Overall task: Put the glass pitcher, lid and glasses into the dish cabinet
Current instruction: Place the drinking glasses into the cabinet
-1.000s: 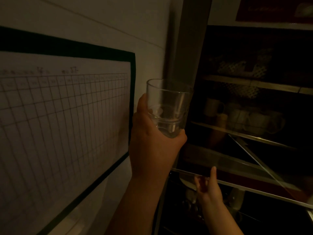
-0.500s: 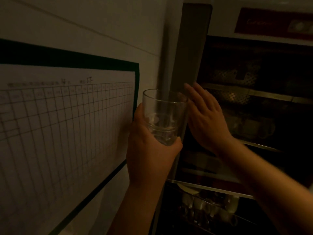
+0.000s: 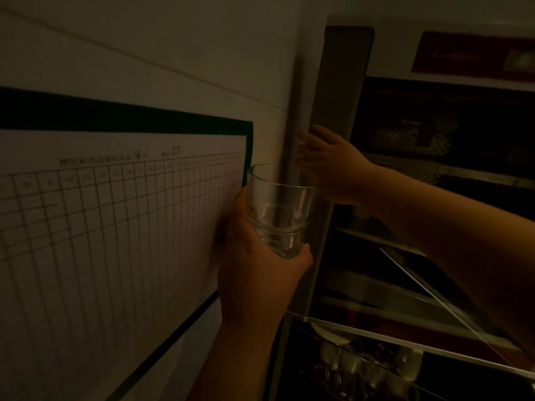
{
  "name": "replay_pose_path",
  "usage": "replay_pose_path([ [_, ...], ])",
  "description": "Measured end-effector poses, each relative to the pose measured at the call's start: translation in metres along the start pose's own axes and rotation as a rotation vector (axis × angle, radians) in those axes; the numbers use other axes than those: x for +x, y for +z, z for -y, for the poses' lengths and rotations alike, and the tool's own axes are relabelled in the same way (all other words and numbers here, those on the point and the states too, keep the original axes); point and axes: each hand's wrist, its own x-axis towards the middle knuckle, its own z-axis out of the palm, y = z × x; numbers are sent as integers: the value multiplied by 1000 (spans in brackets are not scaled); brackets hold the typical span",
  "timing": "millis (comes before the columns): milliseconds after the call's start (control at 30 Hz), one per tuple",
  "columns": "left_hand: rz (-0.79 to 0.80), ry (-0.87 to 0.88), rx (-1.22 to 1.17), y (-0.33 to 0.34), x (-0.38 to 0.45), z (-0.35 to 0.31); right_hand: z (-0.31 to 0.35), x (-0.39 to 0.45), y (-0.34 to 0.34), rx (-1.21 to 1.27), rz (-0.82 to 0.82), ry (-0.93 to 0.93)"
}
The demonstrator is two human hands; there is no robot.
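A clear drinking glass (image 3: 280, 204) stands upright in my left hand (image 3: 257, 273), which grips its lower half in front of the wall, just left of the dish cabinet. My right hand (image 3: 330, 166) reaches across above the glass, fingers curled round the left edge of the grey cabinet door (image 3: 344, 82). The cabinet (image 3: 463, 172) is open and dark inside, with shelves and dim crockery. No pitcher or lid is in view.
A large gridded chart with a dark border (image 3: 115, 227) hangs on the wall at left. Below the open compartment a wire rack (image 3: 362, 369) holds several cups and dishes. A glass shelf edge (image 3: 434, 290) slants across the lower right. A red label (image 3: 474, 56) sits on top.
My right hand rose from the lower shelf, passed beside the glass and now holds the door's edge. The glass in my left hand has sunk slightly in view.
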Motion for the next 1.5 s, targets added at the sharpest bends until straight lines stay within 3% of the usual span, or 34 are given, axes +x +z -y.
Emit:
replay_pose_path([
  [233, 69, -50, -36, -5, -1, -1, 3, -11, 1, 11, -181, -4],
  [467, 108, -59, -57, -11, -2, 0, 4, -28, 8, 120, -509, -36],
  [1133, 187, -113, -117, -18, 1, -3, 2, -66, -9, 118, -643, -97],
  [1500, 151, -108, -138, -12, 3, 0, -4, -72, -32, 119, -716, -114],
])
